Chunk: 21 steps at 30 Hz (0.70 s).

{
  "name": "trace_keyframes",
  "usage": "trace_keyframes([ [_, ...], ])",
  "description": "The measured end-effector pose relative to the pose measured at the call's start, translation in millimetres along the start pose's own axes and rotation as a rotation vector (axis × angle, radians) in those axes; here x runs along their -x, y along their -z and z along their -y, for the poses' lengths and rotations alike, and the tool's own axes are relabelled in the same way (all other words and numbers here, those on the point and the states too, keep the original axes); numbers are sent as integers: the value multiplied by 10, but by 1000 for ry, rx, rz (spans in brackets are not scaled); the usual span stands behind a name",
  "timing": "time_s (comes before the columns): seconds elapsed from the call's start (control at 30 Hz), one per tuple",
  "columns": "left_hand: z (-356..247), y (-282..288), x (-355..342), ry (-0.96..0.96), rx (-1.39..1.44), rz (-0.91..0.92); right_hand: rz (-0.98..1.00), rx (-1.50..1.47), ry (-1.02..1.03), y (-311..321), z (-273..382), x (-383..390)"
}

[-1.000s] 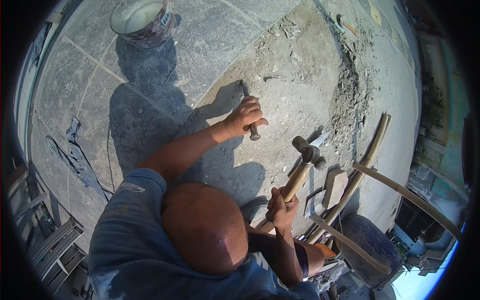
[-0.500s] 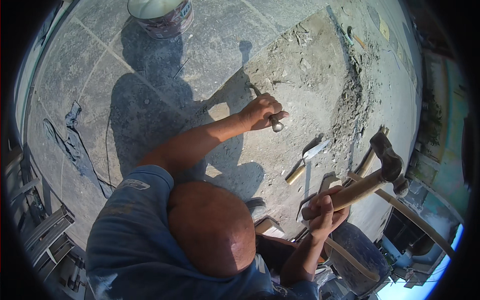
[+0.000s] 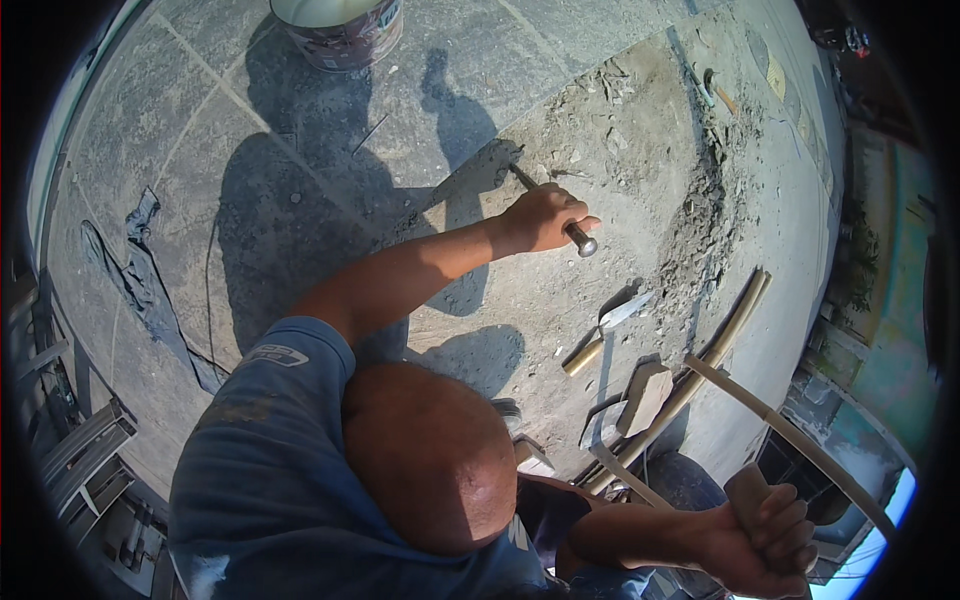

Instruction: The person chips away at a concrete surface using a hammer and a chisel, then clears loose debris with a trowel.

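My left hand [image 3: 547, 217] grips a steel chisel [image 3: 580, 237], its tip resting on the broken, dusty patch [image 3: 640, 150] along the straight edge of the gray tiled floor [image 3: 180, 120]. At the lower right, my right hand [image 3: 760, 540] is wrapped round the hammer's wooden handle [image 3: 748, 492]; the hammer head does not show. Between my hands, a pointed trowel [image 3: 625, 312] with a wooden grip lies on the rough surface, near a flat pale block [image 3: 643, 398].
A bucket [image 3: 342, 38] stands at the top. Crumpled dark material [image 3: 150, 280] lies left, beside metal framework [image 3: 85, 455] at the edge. Long wooden poles [image 3: 740, 315] and a curved strip [image 3: 800, 435] lie right. A small tool [image 3: 718, 90] lies among rubble [image 3: 700, 210].
My right hand has swung the hammer rightward and then down toward the lower right, taking its head out of sight. My left hand with the chisel has shifted right and slightly up.
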<state>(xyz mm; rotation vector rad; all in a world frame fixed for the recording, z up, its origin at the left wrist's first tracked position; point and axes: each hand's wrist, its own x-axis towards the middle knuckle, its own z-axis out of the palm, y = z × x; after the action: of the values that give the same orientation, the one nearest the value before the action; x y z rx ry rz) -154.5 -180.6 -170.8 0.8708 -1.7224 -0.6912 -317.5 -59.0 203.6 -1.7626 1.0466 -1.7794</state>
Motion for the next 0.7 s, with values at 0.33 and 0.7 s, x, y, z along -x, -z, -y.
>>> trace_keyframes([
  [0.33, -81, -69, -131, 165, -40, 43, 257, 317, -1201, -320, -1522, 2187],
  [0.7, -19, 103, -176, 205, -26, 71, -456, 170, 246, -448, -350, -108],
])
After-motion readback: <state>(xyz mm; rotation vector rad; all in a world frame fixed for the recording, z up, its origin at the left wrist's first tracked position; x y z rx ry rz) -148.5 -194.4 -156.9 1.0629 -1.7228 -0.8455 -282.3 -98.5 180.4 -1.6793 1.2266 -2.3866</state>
